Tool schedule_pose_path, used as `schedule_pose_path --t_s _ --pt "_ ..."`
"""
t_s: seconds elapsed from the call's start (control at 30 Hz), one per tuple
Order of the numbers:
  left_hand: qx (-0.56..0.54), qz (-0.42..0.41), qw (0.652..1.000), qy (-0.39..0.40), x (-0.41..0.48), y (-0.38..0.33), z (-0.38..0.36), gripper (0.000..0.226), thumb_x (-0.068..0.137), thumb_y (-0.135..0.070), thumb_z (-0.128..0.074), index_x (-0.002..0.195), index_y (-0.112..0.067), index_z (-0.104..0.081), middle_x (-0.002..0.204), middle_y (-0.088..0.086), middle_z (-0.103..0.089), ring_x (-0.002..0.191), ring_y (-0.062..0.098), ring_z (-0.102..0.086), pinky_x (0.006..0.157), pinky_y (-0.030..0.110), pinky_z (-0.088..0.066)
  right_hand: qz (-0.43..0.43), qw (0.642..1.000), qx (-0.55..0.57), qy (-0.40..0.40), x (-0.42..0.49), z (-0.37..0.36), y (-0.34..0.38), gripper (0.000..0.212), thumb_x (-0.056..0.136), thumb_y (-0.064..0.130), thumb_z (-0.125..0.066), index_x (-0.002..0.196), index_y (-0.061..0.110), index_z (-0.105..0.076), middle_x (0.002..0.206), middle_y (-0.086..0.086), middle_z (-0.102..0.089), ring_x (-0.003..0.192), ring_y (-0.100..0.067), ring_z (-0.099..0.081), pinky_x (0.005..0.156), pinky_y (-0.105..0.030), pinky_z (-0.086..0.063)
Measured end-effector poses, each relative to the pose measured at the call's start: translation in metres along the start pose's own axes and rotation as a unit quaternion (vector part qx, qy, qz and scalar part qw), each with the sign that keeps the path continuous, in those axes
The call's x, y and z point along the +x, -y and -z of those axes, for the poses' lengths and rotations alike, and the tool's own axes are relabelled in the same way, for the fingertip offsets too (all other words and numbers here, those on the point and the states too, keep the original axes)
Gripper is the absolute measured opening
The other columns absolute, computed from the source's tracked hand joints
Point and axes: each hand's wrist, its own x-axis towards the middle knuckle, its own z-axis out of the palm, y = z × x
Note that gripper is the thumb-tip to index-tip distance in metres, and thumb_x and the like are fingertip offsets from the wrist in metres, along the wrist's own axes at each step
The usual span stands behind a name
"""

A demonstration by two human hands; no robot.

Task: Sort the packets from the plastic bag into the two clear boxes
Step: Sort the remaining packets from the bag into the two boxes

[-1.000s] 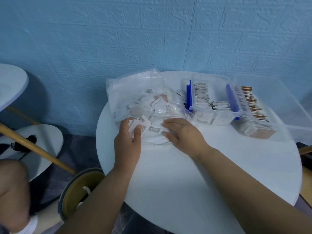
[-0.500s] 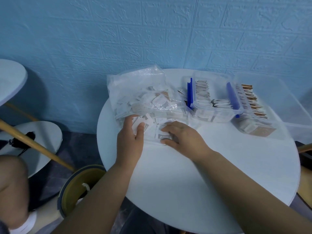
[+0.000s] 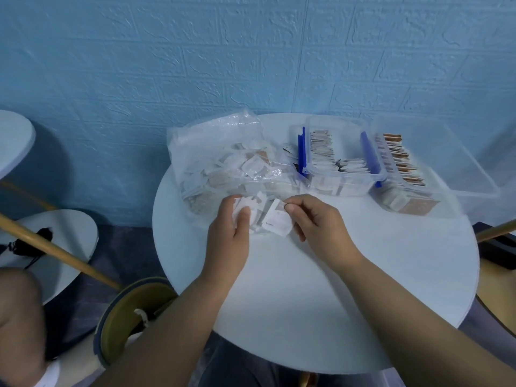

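Forearms reach out over the round white bench (image 3: 307, 289), and both hands are busy at the mouth of the bag. The left hand (image 3: 229, 236) grips a small stack of packets (image 3: 239, 205), thumb curled over the top of them. Just beside it, the right hand (image 3: 321, 227) has its fingers (image 3: 300, 202) nearly closed. Thumb and forefinger pinch the top corner of one white packet (image 3: 276, 220), so it hangs tilted above the bench; the other fingers are loosely curled and hold nothing I can see.

To my eye this is the picking step: one packet singled out, not yet on its way to a box. Next its kind needs reading, then it needs a carry rightward and away, over a rim, into the matching row.

Behind the hands the plastic bag (image 3: 212, 152) lies slumped and well filled, so plenty remains. Farther back and to the right stands the blue-clipped box (image 3: 346, 175), with pale packets filed on edge. Close against it is the wider clear box (image 3: 458, 163), holding a brown-edged row.
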Motion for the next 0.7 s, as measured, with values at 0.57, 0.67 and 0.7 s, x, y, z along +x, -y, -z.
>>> schedule_pose_path --t_s 0.57,0.67,0.7 --pt "-0.015 -0.051 0.986 0.157 -0.031 -0.026 -0.075 0.026 0.089 -0.018 -0.056 0.095 -0.041 -0.044 0.095 -0.018 -0.059 0.086 0.001 -0.057 0.075 0.017 -0.046 -0.05 0.994 0.001 -0.096 -0.049 0.051 -0.027 0.04 0.085 0.012 -0.064 0.118 0.028 -0.048 0.117 0.009 -0.057 0.103 -0.008 -0.057 0.092 -0.022 -0.046" --pt "0.016 -0.091 0.983 0.156 -0.031 -0.024 -0.078 0.024 0.081 -0.029 -0.051 0.105 -0.024 -0.052 0.102 -0.008 -0.059 0.094 0.013 -0.055 0.08 0.029 -0.045 -0.018 0.997 -0.064 -0.048 -0.049 0.051 -0.03 0.043 0.089 0.009 -0.057 0.126 0.028 -0.046 0.111 0.017 -0.059 0.093 -0.005 -0.059 0.088 -0.02 -0.046" --pt "0.025 -0.095 0.984 0.149 -0.03 -0.023 -0.078 0.031 0.079 -0.029 -0.051 0.107 -0.017 -0.052 0.102 -0.006 -0.058 0.095 0.016 -0.055 0.081 0.031 -0.045 -0.008 0.995 -0.098 -0.033 -0.049 0.051 -0.032 0.046 0.09 0.011 -0.056 0.131 0.025 -0.045 0.102 0.021 -0.057 0.087 0.0 -0.057 0.082 -0.014 -0.044"
